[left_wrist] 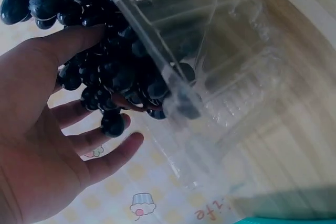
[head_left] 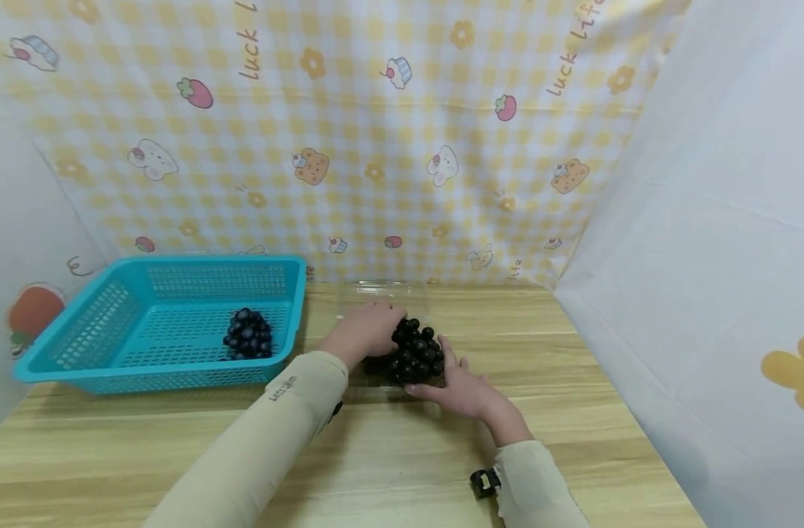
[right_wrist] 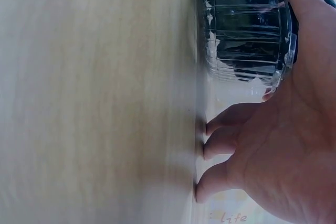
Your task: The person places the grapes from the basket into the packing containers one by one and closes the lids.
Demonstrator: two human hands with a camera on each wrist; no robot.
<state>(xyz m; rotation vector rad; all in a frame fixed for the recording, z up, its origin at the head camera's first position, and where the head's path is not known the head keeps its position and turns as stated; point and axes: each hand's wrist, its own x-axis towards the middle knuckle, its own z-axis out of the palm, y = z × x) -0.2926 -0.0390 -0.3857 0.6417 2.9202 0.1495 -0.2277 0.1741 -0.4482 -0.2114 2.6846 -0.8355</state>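
My left hand (head_left: 372, 330) holds a bunch of black grapes (head_left: 418, 353) at the clear plastic container (head_left: 383, 292). In the left wrist view its thumb lies over the grapes (left_wrist: 115, 69), with fingers on the other side. Part of the bunch is inside the container (left_wrist: 231, 114). My right hand (head_left: 466, 392) spans the container's right end, thumb at the near rim and index finger at the far side. In the right wrist view the container wall (right_wrist: 247, 30) shows dark grapes behind it, and the other fingers (right_wrist: 220, 179) touch the table.
A blue plastic basket (head_left: 171, 372) stands at the left with another bunch of black grapes (head_left: 248, 334) in its right part. The wooden table (head_left: 402, 455) ends at a yellow checked cloth (head_left: 402, 198) behind. White sheets (head_left: 698, 242) hang at both sides.
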